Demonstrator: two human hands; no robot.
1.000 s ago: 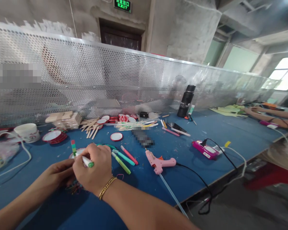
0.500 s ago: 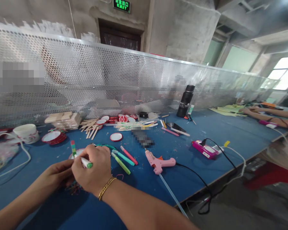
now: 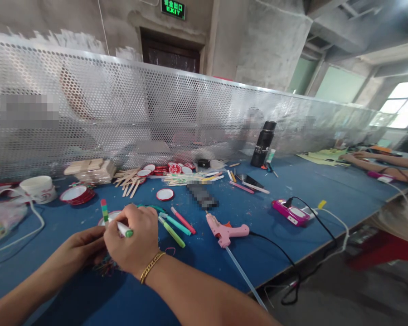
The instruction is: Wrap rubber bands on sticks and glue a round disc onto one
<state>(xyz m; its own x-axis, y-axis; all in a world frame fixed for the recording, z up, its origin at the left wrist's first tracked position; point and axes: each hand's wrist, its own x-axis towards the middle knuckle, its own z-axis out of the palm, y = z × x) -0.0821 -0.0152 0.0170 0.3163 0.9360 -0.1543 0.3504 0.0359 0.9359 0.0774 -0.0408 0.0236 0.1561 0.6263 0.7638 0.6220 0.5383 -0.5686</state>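
Note:
My right hand (image 3: 134,235) is closed around a white marker (image 3: 123,228) with a green end. Close beside it, my left hand (image 3: 85,246) has its fingers pressed together, its fingertips partly hidden behind the right hand. A stick (image 3: 104,210) with red and green bands rises just past the fingers; which hand steadies it is hidden. Behind the hands lies a white lid with a red rim (image 3: 102,222), mostly covered. Tangled coloured threads (image 3: 109,267) show under the hands. Green (image 3: 172,232), turquoise (image 3: 178,224) and red (image 3: 183,220) markers lie right of my right hand.
A pink glue gun (image 3: 224,231) lies right of the markers. Farther back are wooden sticks (image 3: 127,181), stacked lids (image 3: 77,194), a paper cup (image 3: 38,189) and a black bottle (image 3: 263,144). A magenta power strip (image 3: 290,213) sits right; another person's arms (image 3: 387,165) rest beyond.
My right hand has shifted very slightly to the right with the marker. Otherwise the scene looks the same.

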